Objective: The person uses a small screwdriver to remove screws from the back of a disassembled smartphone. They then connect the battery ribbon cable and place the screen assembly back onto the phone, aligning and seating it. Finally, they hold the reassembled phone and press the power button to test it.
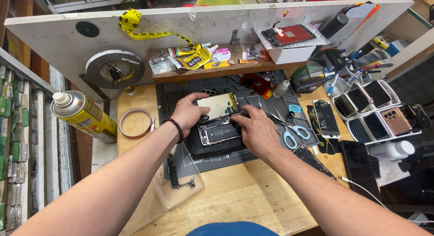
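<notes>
An opened smartphone body (220, 131) lies on a dark grey repair mat (181, 93), its insides exposed. Its screen panel (218, 104) is tilted up at the far edge, back side showing gold. My left hand (187, 113) grips the left side of the phone and the screen's edge; a dark bead bracelet sits on that wrist. My right hand (257, 131) rests on the right side of the phone body, fingertips pressing at the junction between screen and body.
Blue-handled scissors (294, 133) and tweezers lie right of the mat. Another phone (326, 118) and trays of phones (377, 110) sit further right. A yellow spray can (83, 114) and tape roll (134, 122) are left. Clear plastic lid with small circuit board (178, 177) lies near.
</notes>
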Action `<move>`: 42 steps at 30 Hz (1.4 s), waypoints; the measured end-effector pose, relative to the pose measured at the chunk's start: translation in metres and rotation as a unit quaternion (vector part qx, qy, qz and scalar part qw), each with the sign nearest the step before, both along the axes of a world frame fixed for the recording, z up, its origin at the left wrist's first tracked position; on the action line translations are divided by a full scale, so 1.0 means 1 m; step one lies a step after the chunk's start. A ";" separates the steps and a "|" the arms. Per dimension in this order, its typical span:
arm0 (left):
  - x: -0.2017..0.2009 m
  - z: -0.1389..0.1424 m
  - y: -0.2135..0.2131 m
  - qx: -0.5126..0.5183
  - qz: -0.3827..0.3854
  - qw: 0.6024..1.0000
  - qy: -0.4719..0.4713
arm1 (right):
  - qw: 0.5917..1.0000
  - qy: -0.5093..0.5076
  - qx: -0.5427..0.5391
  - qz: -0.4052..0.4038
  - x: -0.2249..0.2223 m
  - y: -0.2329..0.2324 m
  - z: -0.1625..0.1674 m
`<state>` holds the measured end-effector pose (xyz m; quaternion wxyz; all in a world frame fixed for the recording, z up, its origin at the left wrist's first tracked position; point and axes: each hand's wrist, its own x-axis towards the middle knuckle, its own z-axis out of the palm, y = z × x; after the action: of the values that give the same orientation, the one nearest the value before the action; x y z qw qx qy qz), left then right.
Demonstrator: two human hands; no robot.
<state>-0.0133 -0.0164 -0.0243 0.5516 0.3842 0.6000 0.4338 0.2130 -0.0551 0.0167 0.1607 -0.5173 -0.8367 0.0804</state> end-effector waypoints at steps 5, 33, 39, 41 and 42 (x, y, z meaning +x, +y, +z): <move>0.000 0.000 0.000 0.001 0.000 1.000 0.008 | 1.000 -0.021 0.001 0.007 -0.001 -0.001 0.001; 0.005 0.000 -0.007 0.034 0.004 0.999 0.039 | 0.991 -0.095 0.059 0.072 -0.010 -0.002 0.001; 0.004 0.003 -0.008 0.014 0.009 1.000 0.024 | 0.995 -0.004 0.079 0.067 0.001 -0.002 -0.006; 0.002 0.003 -0.010 0.009 0.013 1.000 0.011 | 0.995 0.022 0.081 0.059 0.000 -0.005 -0.010; 0.004 0.004 -0.009 0.009 0.012 1.000 0.001 | 0.995 0.021 0.077 0.052 0.000 -0.006 -0.010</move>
<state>-0.0092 -0.0257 -0.0207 0.5423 0.3826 0.6011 0.4452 0.2134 -0.0612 0.0069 0.2129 -0.4571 -0.8629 0.0345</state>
